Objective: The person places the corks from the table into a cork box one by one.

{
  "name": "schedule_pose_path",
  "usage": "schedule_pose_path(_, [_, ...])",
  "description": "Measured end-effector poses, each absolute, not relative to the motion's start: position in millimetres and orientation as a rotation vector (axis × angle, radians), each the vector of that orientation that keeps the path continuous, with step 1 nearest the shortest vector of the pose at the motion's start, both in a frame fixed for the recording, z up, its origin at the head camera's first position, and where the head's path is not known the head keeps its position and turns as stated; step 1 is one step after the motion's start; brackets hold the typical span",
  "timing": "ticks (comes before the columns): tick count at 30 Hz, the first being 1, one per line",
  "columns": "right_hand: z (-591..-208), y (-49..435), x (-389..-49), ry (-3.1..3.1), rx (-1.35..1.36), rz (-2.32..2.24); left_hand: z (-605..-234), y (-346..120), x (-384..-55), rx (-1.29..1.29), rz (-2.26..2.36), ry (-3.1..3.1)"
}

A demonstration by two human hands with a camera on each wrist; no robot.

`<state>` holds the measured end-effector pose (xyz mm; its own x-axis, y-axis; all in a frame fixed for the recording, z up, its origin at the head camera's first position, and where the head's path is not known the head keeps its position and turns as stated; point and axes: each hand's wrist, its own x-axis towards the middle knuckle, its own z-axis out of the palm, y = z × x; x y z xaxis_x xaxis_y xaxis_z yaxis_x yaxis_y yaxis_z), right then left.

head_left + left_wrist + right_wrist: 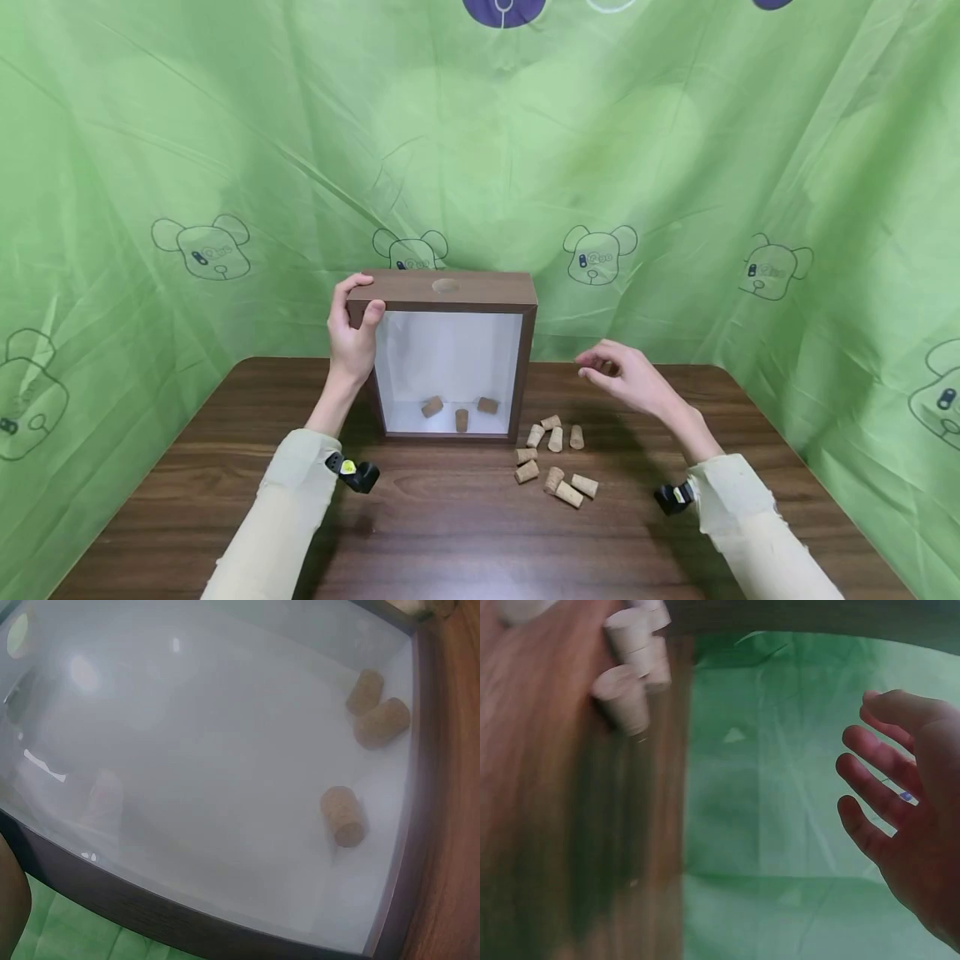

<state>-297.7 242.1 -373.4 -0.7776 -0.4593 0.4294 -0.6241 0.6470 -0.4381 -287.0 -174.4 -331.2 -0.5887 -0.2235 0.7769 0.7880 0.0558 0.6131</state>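
Note:
A brown shadow box (528, 358) with a clear front stands upright on the table, a round hole (446, 286) in its top. Inside, three corks lie at the bottom, one of them a cork (343, 816) near the front pane. My left hand (354, 337) grips the box's upper left corner, thumb on the front edge and fingers over the top. To the right of the box, my right hand (626, 375) hovers in the air with loosely bent fingers (877, 791) and holds nothing. Below and left of it, several loose corks (555, 439) lie on the table.
The dark wooden table (450, 533) has its far edge against a green curtain (675, 167) printed with bear heads. The loose corks spread from the box's lower right corner toward the front, among them a cork (568, 495) nearest me.

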Motion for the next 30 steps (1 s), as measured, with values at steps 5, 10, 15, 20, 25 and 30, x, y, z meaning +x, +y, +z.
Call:
schedule_pose_path(5, [-397.8,249.8,-298.3,-2.628,0.884,0.846,-334.8,-174.7,-285.4,-0.594,-1.652,-1.554])
schedule_pose_path(10, [-416.3,252.7,-299.0,-2.648,0.933,0.869,-334.6,-174.5,-286.3,-0.617,-1.659,-1.549])
schedule_pose_path(15, [-431.6,253.7,-299.0,-2.702,0.975,0.872,-340.4,-175.8,-295.6,-0.606,-1.644,-1.552])
schedule_pose_path(20, [-438.2,253.6,-294.9,-2.77,0.995,0.894,-351.2,-180.5,-312.7,-0.619,-1.637,-1.537])
schedule_pose_path(25, [-441.5,253.3,-293.2,-2.842,1.009,0.86,-352.7,-180.6,-313.8,-0.613,-1.629,-1.534])
schedule_pose_path(30, [-442.6,252.5,-291.6,-2.885,1.008,0.869,-350.0,-179.5,-309.6,-0.607,-1.642,-1.539])
